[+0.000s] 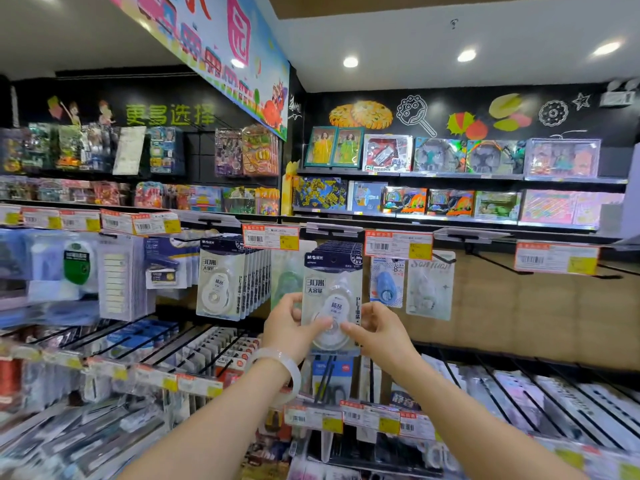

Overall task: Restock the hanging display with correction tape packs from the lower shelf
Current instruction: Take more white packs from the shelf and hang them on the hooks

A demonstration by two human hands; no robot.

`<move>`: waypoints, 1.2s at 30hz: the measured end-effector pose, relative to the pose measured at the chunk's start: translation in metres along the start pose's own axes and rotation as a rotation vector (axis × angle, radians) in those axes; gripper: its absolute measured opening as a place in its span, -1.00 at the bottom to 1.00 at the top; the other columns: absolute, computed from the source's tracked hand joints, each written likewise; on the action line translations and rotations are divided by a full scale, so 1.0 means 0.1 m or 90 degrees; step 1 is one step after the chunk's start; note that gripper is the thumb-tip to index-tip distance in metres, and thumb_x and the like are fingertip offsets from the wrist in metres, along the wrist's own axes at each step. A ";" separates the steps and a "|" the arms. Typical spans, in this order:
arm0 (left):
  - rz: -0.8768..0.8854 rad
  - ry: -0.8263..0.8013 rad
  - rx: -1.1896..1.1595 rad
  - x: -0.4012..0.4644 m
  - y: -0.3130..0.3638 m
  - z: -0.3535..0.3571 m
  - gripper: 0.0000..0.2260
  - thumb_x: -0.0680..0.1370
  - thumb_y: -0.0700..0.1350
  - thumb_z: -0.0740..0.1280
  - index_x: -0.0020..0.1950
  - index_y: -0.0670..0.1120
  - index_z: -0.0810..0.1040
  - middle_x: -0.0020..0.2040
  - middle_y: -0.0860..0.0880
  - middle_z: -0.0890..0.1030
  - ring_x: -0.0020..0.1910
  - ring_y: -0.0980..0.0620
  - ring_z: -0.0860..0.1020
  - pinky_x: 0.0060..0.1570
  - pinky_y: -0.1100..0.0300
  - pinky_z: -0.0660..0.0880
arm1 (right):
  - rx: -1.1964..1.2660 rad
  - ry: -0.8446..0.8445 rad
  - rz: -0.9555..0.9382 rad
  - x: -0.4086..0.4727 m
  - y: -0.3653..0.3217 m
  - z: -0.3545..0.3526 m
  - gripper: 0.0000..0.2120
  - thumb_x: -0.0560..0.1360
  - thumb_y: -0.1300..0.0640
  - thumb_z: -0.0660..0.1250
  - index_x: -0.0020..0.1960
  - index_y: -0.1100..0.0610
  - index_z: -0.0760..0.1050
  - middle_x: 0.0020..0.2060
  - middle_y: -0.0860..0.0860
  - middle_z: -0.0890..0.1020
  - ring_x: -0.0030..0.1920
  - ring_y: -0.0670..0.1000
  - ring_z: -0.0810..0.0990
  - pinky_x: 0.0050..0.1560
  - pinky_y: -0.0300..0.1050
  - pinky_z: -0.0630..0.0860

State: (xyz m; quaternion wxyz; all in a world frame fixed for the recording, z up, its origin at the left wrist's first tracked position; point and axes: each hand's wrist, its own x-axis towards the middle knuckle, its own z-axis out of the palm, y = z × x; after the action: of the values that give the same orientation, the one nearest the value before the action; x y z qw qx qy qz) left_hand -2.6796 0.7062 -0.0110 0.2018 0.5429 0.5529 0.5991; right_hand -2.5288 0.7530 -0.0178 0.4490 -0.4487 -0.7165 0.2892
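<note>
I hold a stack of correction tape packs (333,292) upright in front of me with both hands, level with the hanging display. My left hand (289,327) grips the lower left edge, its fingers (294,301) curled round behind the card and the thumb pressed on the clear blister at the front. My right hand (375,332) pinches the lower right side the same way, thumb on the blister, fingers wrapped round the edge. The packs' top sits just under an orange price tag (398,244) (whether the hole is on a hook I cannot tell). To the left, a full row of the same packs (232,278) hangs from its peg. A pale bangle (277,370) circles my left wrist. Below my arms runs the lower shelf (519,393) with its black wire dividers.
</note>
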 end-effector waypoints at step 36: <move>0.019 0.029 0.085 0.56 -0.35 0.25 -0.42 0.39 -0.01 0.50 0.36 -0.05 0.42 0.24 -0.06 0.46 0.19 -0.01 0.48 0.23 0.08 0.44 | -0.009 0.076 0.004 0.42 0.20 0.18 -0.69 0.47 0.03 0.39 0.12 0.05 0.37 -0.16 -0.05 0.50 -0.17 -0.12 0.47 -0.11 -0.26 0.46</move>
State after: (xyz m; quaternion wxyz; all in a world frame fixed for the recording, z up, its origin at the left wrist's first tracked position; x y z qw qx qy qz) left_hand -2.6885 0.7755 -0.0226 0.1433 0.5496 0.5880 0.5759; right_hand -2.5455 0.7991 -0.0260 0.4870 -0.4709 -0.6887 0.2582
